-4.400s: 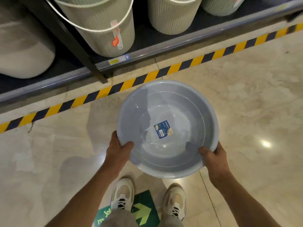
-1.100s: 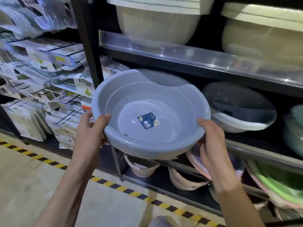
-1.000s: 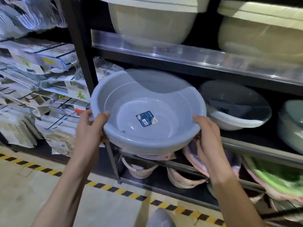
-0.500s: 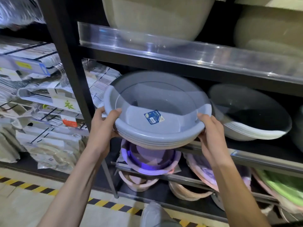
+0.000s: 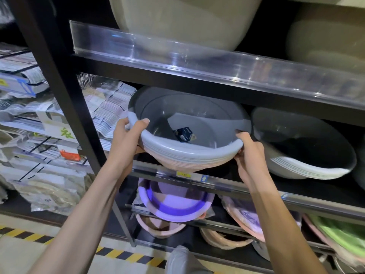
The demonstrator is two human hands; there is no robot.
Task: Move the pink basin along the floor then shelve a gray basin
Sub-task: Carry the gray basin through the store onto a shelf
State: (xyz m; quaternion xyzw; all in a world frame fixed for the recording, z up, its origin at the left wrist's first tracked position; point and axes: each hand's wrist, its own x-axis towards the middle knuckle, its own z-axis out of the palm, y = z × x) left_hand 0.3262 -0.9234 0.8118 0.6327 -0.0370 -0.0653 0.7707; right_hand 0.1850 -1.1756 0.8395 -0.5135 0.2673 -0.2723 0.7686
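Observation:
The gray basin (image 5: 199, 123), round with a dark label inside, sits nested on top of a stack of like basins on the middle shelf (image 5: 223, 186), tilted toward me. My left hand (image 5: 128, 139) grips its left rim, thumb over the edge. My right hand (image 5: 250, 153) grips the right rim, fingers curled under it. Its far half lies in shadow under the shelf above. No pink basin on the floor is in view.
A second stack of basins (image 5: 308, 151) stands just right of it. Pink and purple basins (image 5: 175, 202) fill the shelf below, with green ones (image 5: 347, 238) at the far right. Large beige tubs (image 5: 177, 18) sit above. A black upright post (image 5: 65, 84) and packaged goods (image 5: 39, 135) stand left.
The gray basin has gone from the floor level up and forward into the middle shelf, onto the stack. Both hands keep their hold on its rim.

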